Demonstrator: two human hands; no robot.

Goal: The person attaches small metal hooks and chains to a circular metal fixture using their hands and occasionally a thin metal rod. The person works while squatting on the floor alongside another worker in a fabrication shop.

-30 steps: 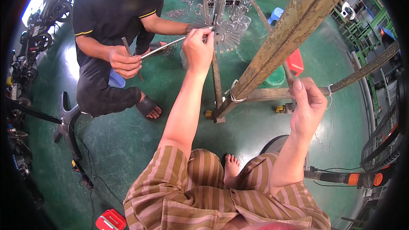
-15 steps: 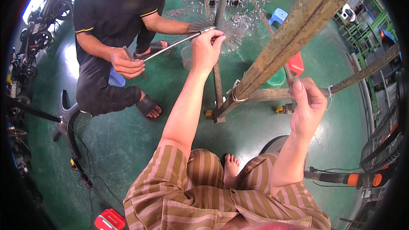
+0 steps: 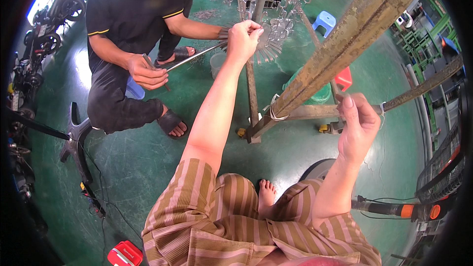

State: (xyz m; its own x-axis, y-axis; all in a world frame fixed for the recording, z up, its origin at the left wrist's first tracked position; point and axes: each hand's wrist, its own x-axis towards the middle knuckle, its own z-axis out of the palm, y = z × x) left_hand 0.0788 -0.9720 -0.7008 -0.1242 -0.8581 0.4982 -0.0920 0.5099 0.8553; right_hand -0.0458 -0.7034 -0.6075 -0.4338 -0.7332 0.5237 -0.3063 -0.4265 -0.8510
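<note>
— Left hand (image 3: 244, 39)?
— Upper centre of frame, fingers pinched on a small metal piece (image 3: 259, 30) at the hanging rack of metal parts (image 3: 276, 34).
— Right hand (image 3: 357, 128)?
— Right of centre, closed around a thin wire (image 3: 382, 109) beside the rusty beam (image 3: 340, 44).
— Others?
— A co-worker (image 3: 133, 34), upper left, holds a metal rod (image 3: 189, 58).

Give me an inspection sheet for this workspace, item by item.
Surface: green painted floor, scuffed.
Job's things: hanging rack of small metal parts on a post; rusty slanted metal beam.
Clutter: blue stool, red stool, green basket, red box.
Hands: left hand pinching at the hanging parts; right hand closed on something small, contents unclear.
Cables: black cable along the floor.
Surroundings: a co-worker squatting, holding a metal rod; parked scooters.
</note>
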